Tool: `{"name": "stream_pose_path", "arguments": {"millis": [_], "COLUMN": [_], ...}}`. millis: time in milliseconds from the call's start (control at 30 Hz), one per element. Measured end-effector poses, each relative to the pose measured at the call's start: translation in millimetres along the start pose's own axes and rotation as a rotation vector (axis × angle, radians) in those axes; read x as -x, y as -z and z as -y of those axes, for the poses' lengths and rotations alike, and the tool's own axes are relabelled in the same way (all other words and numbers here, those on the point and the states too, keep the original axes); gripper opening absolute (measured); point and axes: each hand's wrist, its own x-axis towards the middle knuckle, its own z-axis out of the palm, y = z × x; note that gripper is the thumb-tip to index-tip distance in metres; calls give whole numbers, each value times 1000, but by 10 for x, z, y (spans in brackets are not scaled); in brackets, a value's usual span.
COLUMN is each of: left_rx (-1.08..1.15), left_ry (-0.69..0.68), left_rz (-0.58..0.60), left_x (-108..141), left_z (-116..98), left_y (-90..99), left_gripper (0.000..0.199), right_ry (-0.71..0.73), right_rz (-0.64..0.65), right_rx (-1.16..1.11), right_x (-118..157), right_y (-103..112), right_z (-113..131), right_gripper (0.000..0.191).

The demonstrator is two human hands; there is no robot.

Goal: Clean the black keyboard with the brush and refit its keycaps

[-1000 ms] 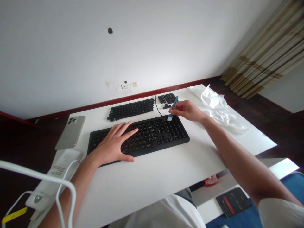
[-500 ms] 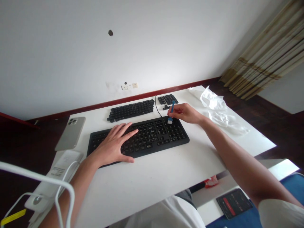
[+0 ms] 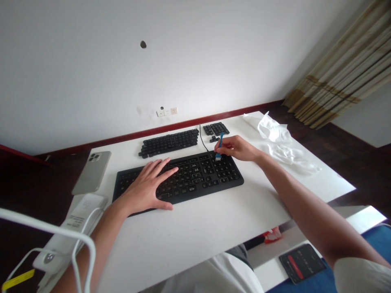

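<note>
The left hand (image 3: 146, 187) lies spread across the left part of the black keyboard (image 3: 200, 175), fingers extended and grasping nothing, its thumb reaching past the near edge; the placement appears intended to steady the board. The right hand (image 3: 236, 147) pinches a small blue brush (image 3: 218, 156) between thumb and fingers, handle up and pale bristles down at the keyboard's far right section, a grip that seems chosen for fine control among the key positions. The keyboard sits beneath the left hand and extends to below the right. Beyond the left hand lies a large block of what appear to be detached keycaps (image 3: 171, 142); just beyond the right hand lie a smaller block (image 3: 220, 128) and a little cluster (image 3: 214, 139), grouped, presumably, to preserve their layout. A thin cable (image 3: 203, 140) runs between the blocks. Crumpled translucent plastic (image 3: 271, 128) lies to the right of the right hand, apart from the keyboard.
</note>
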Motion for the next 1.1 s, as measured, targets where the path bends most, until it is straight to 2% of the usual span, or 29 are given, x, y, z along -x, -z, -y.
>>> {"name": "stream_pose_path", "arguments": {"millis": [167,467,600,733,900,1100], "left_rx": [-5,47,88,69,53,86], "left_ry": [-33,-12,1,9,-52,-121], "left_rz": [-24,-2,-36,-160,-240,-339], "left_x": [-2,1,-15,-55,-270,-941], "left_z": [32,29,19,-59,-250,-433], "left_y": [-22,-20,-13,-17,-8,17], "left_gripper": [113,117,101,83,66,44], "right_ry": [-16,-26,-52,-82,-64,-158], "right_rz": [-39,29,53,58,-95,-412], "right_rx": [83,180,209,221,231,95], "right_x": [-6,0,16,72,181,289], "right_y": [-10,36,46,13,-77,-360], "right_z": [-25,14,54,107,186,105], "right_gripper": [38,42,40,39,36,35]}}
